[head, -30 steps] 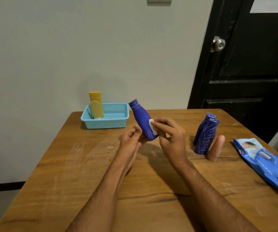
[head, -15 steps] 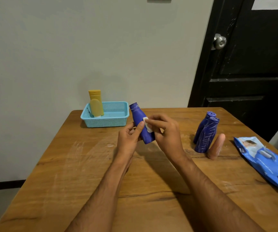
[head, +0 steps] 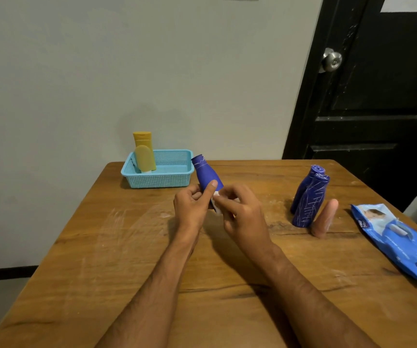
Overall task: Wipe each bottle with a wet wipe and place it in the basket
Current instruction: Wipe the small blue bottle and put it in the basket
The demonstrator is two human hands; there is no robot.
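Note:
A blue bottle (head: 205, 173) is held tilted above the middle of the wooden table (head: 127, 247), its neck pointing up and left. My left hand (head: 192, 207) grips its lower body, thumb across the front. My right hand (head: 242, 212) pinches a small white wet wipe (head: 216, 199) against the bottle's base. Behind them at the back left stands a light blue basket (head: 162, 179) holding two yellow bottles (head: 144, 156) upright. Two more blue bottles (head: 309, 197) stand at the right, with a peach-coloured bottle (head: 325, 218) leaning beside them.
A blue pack of wet wipes (head: 400, 243) lies near the table's right edge. A grey wall runs behind the table, and a black door (head: 378, 96) with a metal knob is at the back right.
The wipe in my right hand has slid down the blue bottle from its middle to its base. My left hand has shifted its grip higher, thumb now across the front.

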